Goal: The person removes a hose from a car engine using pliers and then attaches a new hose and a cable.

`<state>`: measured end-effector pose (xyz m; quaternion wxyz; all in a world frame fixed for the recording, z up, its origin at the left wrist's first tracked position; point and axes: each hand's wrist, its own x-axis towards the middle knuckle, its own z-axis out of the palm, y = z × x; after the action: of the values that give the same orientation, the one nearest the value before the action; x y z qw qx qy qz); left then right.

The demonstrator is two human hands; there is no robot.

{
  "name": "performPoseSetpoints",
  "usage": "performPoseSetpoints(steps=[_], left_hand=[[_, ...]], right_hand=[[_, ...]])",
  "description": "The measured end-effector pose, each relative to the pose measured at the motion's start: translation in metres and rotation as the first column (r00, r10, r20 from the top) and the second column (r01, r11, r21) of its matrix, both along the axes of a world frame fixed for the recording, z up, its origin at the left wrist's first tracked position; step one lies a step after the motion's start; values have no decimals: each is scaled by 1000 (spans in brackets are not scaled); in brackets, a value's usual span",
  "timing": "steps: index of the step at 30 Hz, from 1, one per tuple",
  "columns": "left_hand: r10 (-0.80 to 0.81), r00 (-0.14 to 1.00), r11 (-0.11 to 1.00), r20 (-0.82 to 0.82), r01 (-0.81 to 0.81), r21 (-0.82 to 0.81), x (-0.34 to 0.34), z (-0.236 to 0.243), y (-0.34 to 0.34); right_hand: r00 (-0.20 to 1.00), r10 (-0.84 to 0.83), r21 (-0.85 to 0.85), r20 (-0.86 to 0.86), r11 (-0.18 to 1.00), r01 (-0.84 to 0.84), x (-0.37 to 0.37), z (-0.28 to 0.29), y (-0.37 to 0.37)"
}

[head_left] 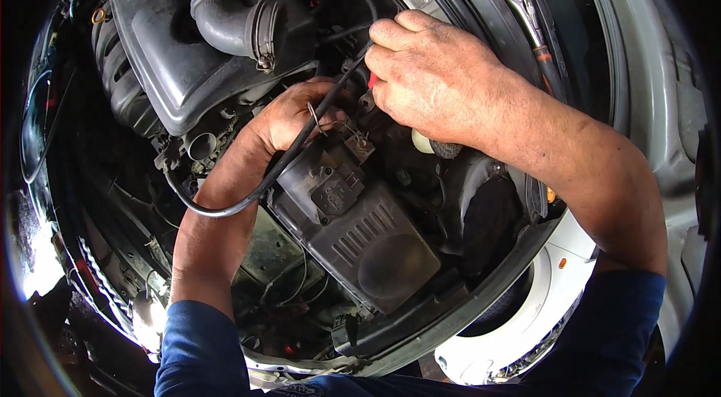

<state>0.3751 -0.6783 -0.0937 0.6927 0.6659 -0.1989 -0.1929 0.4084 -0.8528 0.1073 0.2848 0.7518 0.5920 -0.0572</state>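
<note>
Both my hands work deep in a car's engine bay. My left hand (pixel 289 115) reaches in behind a dusty black box with a ribbed lid (pixel 360 235), its fingers curled around something hidden below. A thin black hose (pixel 259 190) loops across that wrist and runs up to my right hand. My right hand (pixel 428 78) is closed on a tool with a red handle (pixel 372 81), only a sliver of it showing, pointed down at a small metal bracket (pixel 359 143) beside my left fingers.
A black air filter housing (pixel 169 44) with a ribbed intake hose (pixel 225 6) and metal clamp fills the upper left. A ratchet wrench (pixel 522 3) lies on the cowl at the top right. The white fender (pixel 661 96) runs along the right.
</note>
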Motion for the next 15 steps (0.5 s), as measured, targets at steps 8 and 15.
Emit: performPoseSetpoints(steps=[8, 15], left_hand=[[-14, 985, 988, 175, -13, 151, 14, 35, -14], [-101, 903, 994, 417, 71, 88, 21, 28, -10]], right_hand=[[998, -55, -29, -43, 998, 54, 5, 4, 5], [986, 29, 233, -162, 972, 10, 17, -6, 11]])
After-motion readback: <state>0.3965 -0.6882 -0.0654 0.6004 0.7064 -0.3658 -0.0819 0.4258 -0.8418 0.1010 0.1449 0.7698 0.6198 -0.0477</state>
